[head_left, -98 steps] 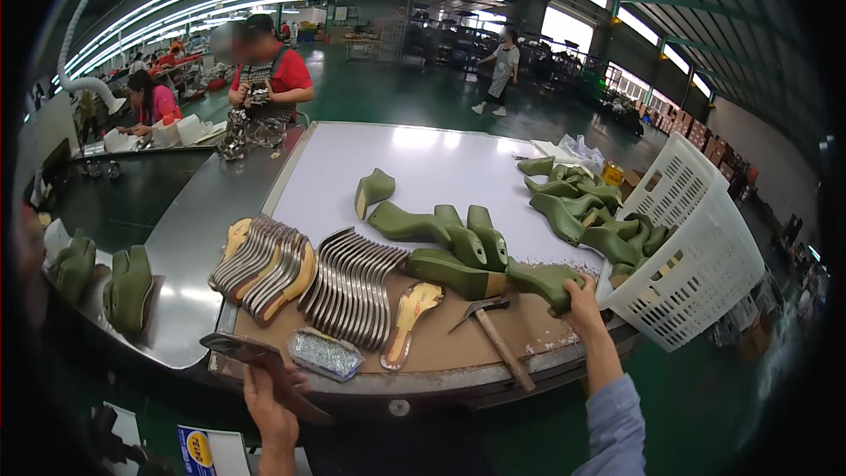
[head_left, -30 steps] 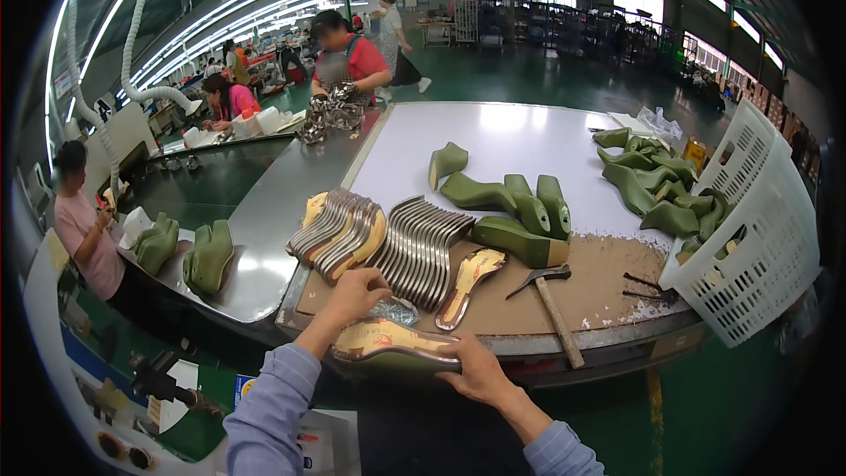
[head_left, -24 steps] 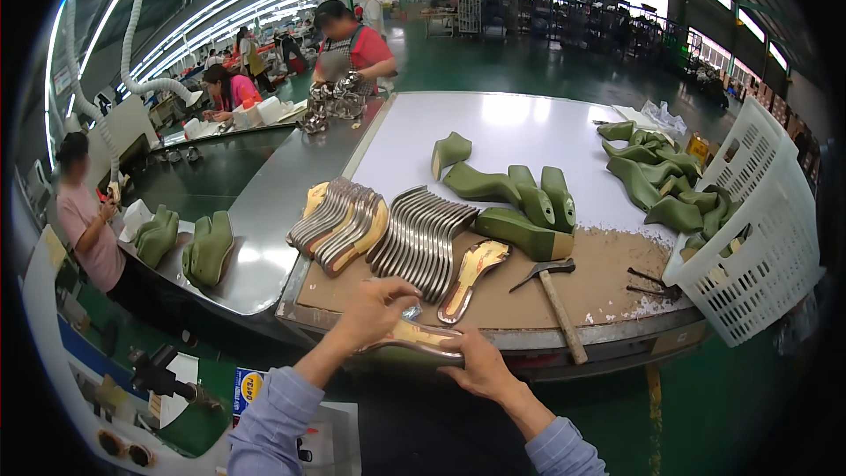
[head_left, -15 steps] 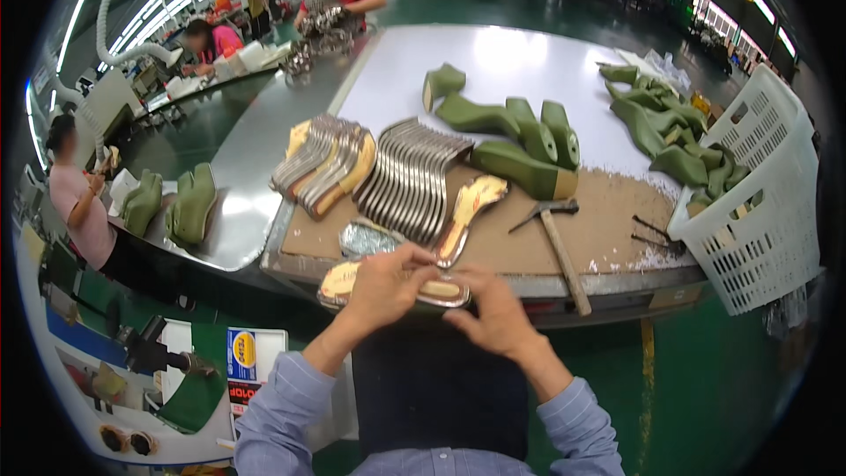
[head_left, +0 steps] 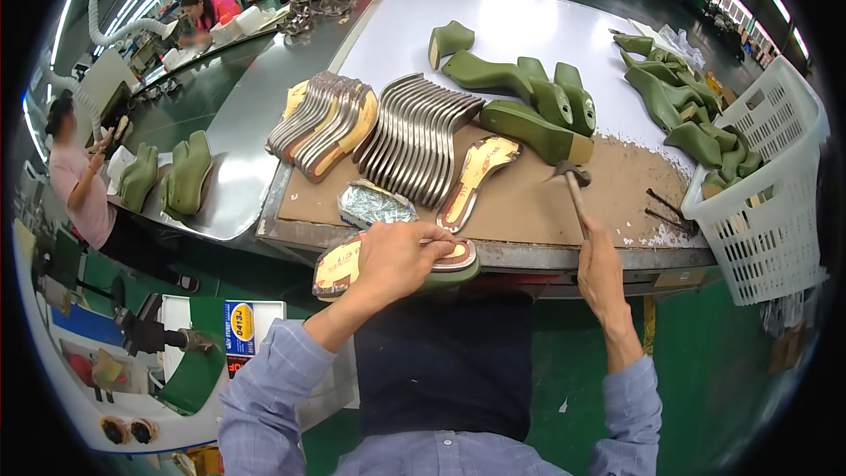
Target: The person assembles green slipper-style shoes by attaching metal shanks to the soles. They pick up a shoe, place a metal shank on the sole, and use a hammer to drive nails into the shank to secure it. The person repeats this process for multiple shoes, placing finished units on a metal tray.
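Note:
My left hand (head_left: 395,257) rests over a cream and brown insole (head_left: 338,266) lying on a green shoe last (head_left: 454,277) at the table's front edge. Its thumb and forefinger are pinched together above the narrower right part of the insole. Whatever is between those fingertips is too small to make out. My right hand (head_left: 602,275) is closed around the wooden handle of a hammer (head_left: 578,199), whose metal head is above the brown board. Behind my left hand are a clear-wrapped packet (head_left: 375,204) and a loose insole (head_left: 480,178).
Two rows of stacked insoles, one cream-faced (head_left: 322,128) and one metallic-edged (head_left: 414,141), stand on the brown board (head_left: 529,211). Green lasts (head_left: 533,123) lie behind them. At right are dark tools (head_left: 667,211) and a white basket (head_left: 758,194). Co-workers (head_left: 79,167) are beyond.
My right hand has left the insole, moved right and taken hold of the hammer, lifting its handle. My left hand stays at the insole. The view has shifted slightly.

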